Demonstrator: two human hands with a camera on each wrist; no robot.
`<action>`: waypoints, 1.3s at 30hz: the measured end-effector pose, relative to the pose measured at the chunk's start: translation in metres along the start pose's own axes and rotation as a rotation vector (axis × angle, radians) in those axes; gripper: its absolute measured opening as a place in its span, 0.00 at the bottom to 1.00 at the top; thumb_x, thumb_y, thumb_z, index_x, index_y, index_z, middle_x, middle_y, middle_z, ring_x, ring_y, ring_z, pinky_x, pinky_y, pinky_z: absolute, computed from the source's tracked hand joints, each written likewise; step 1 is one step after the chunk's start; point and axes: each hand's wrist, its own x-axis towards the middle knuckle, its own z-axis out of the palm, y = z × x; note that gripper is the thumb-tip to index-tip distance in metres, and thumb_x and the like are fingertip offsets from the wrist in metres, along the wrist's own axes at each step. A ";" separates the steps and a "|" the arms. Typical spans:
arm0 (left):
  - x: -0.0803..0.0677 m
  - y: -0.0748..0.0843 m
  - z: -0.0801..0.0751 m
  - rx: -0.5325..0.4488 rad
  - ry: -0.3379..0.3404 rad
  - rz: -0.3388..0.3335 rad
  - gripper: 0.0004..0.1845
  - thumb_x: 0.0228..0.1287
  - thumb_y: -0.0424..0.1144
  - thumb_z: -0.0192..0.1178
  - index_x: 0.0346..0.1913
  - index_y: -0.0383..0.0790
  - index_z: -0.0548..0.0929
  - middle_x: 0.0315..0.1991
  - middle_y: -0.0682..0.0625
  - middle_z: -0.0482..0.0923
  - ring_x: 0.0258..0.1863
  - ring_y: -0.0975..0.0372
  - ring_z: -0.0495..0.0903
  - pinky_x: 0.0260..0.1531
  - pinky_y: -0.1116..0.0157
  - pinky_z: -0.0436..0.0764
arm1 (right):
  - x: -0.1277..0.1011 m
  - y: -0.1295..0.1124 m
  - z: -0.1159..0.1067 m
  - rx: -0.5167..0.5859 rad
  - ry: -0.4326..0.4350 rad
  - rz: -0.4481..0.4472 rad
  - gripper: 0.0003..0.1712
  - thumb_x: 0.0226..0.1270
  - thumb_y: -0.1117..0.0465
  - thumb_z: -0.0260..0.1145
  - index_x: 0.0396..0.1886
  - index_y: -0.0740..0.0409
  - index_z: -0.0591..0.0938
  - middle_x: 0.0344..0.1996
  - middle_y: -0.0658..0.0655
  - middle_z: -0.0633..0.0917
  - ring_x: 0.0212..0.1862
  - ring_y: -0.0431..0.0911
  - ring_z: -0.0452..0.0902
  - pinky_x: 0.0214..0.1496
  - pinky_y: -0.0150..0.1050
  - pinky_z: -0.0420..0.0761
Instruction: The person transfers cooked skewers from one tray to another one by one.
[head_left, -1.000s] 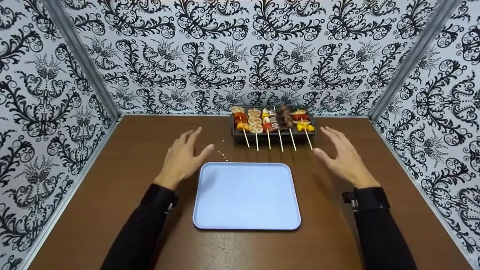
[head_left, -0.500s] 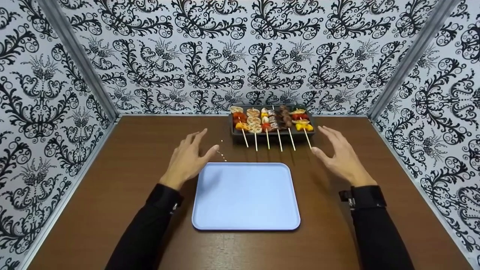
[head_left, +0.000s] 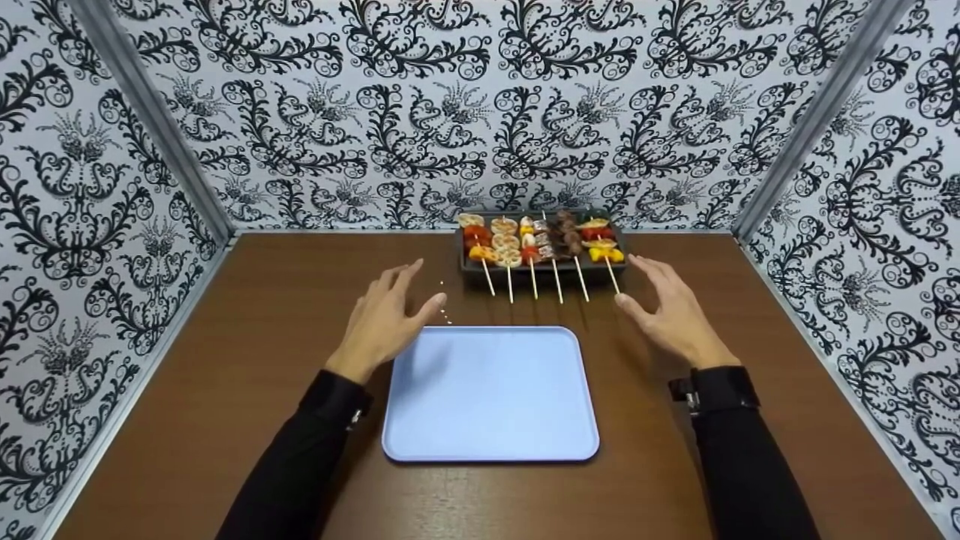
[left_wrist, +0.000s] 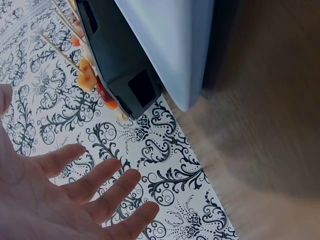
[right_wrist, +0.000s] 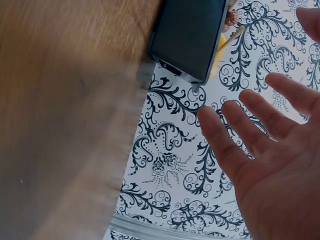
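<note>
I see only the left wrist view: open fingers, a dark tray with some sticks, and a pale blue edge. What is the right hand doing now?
Observer: The right hand is open and holds nothing; it hovers close to the rightmost stick of the skewers.
Operator: Is the blue thing carrying any food?
Observer: No. The blue tray is bare, and it lies between the two hands.
Operator: Does my left hand touch the dark tray?
Observer: No. The left hand is apart from the dark tray, at the blue tray's far left corner.
</note>
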 end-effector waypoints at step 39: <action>-0.013 0.012 0.001 0.032 0.025 0.099 0.44 0.68 0.74 0.55 0.81 0.57 0.65 0.74 0.45 0.70 0.70 0.47 0.71 0.69 0.39 0.73 | 0.030 -0.002 0.017 0.043 0.036 0.071 0.32 0.72 0.56 0.72 0.69 0.67 0.77 0.46 0.66 0.86 0.44 0.56 0.86 0.50 0.54 0.88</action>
